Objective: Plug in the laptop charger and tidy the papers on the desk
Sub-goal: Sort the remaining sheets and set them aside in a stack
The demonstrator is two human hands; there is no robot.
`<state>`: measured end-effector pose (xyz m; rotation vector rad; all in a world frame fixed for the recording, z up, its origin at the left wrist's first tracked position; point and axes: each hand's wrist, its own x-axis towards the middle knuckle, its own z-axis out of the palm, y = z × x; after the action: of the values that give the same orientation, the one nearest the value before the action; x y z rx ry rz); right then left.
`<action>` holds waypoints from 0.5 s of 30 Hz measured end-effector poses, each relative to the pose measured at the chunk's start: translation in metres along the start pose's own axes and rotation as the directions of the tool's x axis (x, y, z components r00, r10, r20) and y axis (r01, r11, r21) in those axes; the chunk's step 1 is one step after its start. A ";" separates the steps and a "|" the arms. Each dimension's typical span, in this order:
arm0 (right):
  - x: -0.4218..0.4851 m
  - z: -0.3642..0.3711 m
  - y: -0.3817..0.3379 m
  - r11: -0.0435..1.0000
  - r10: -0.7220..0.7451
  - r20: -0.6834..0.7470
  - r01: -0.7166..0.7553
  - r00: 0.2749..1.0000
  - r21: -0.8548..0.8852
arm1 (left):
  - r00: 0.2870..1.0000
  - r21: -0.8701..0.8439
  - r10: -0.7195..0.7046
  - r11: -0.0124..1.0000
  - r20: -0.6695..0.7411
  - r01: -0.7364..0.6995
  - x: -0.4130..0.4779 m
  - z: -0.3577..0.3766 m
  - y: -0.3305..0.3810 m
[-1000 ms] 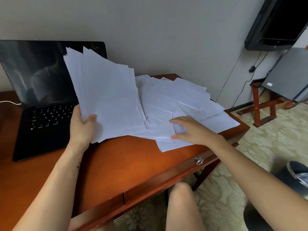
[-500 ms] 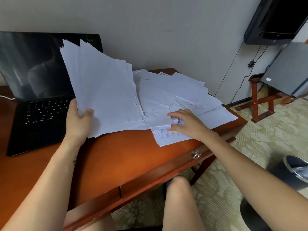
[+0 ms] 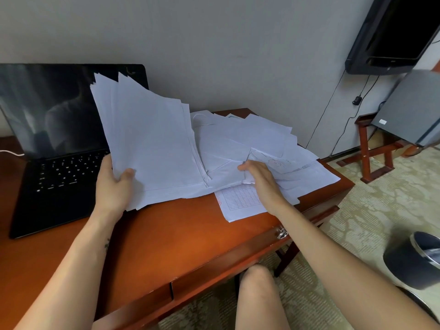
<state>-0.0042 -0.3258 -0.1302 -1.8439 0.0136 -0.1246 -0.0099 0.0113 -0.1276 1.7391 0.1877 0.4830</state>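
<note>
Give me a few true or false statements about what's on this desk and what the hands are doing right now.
1. The left hand holds a stack of papers raised in front of the laptop. True.
2. The laptop lid is closed. False: it is open, with a dark screen.
3. The right hand grasps loose papers lying on the desk. True.
4. The bin sits on the desk. False: the bin stands on the floor to the right.
</note>
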 end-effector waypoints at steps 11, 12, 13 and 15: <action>0.016 0.016 -0.024 0.953 0.293 -0.194 -0.270 0.936 0.139 | 1.000 -0.015 0.006 1.000 0.008 -0.005 0.000 -0.001 -0.002; 0.016 0.017 -0.024 0.963 0.267 -0.230 -0.248 0.936 0.110 | 1.000 -0.013 0.008 1.000 0.010 -0.008 0.001 -0.001 -0.003; 0.013 0.018 -0.026 0.974 0.227 -0.271 -0.219 0.936 0.059 | 1.000 -0.011 0.010 1.000 0.012 -0.010 0.001 -0.001 -0.004; 0.005 0.023 -0.027 0.988 0.127 -0.356 -0.149 0.926 -0.035 | 1.000 -0.011 0.006 1.000 0.014 -0.006 0.002 -0.001 -0.004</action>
<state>0.0017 -0.2966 -0.1102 -1.8538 0.4031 -0.3593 -0.0077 0.0142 -0.1312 1.7318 0.1697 0.4756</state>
